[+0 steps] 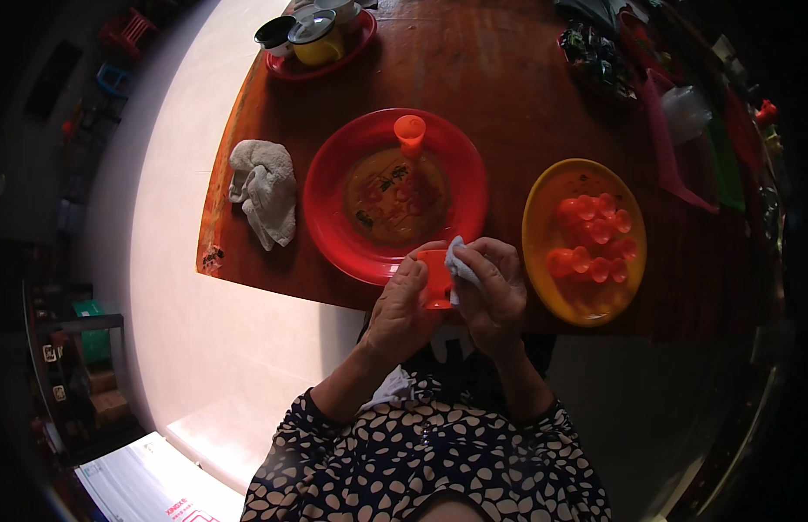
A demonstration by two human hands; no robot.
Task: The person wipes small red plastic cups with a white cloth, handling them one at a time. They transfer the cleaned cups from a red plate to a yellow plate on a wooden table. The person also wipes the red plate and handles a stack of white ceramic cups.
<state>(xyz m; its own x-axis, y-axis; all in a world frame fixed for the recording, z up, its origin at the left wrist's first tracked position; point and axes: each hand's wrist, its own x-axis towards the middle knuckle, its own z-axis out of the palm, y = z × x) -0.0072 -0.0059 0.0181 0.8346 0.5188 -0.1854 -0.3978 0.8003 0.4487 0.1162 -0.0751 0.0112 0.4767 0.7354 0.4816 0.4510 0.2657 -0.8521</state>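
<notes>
Head view: shows, left of centre, a crumpled whitish towel (267, 187) on the wooden table (517, 104). Shows, toward upper left, a yellow lidded mug (319, 50) on a small red plate (367, 39). At centre, includes a large red round tray (330, 187) with a patterned middle and a small orange cup (409, 130) upright near its upper rim. Just below, at lower centre, shows the left hand (399, 303) gripping an orange plastic piece (436, 280), shape partly hidden by fingers, and the right hand (494, 291) pinching a white cloth (458, 264) against it. At right, includes a yellow oval plate (538, 209) bearing rounded orange pieces (600, 230).
</notes>
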